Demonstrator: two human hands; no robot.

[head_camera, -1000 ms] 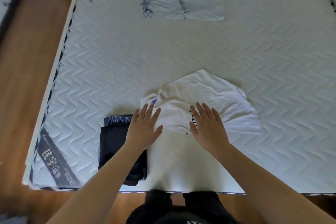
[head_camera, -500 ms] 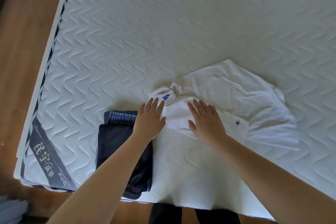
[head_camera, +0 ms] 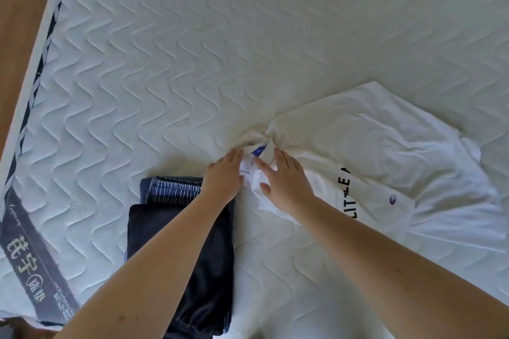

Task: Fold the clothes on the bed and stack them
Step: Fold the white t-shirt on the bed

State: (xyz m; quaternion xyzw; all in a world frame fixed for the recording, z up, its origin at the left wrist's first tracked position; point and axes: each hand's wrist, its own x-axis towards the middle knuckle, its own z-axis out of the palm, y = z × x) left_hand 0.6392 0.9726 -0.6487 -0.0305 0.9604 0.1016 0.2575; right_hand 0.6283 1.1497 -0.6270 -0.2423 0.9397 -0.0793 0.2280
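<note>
Both hands are lying with fingers straight on the collar of a white shirt: the left hand is pressing its edge, the right hand flattening the soft, creased cotton. The shirt is lying near the bed's front edge, showing black letters "LITTLE", a small round logo and a blue neck tag. Just left, dark folded pants with a striped waistband are lying on the wavy quilted mattress.

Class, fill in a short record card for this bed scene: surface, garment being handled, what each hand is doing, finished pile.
Surface: quilted white mattress
Garment handled: white T-shirt, crumpled, black lettering showing
Left hand: fingers on the shirt's collar
Right hand: fingers flat on the collar
Finished pile: folded dark trousers, under the left forearm
</note>
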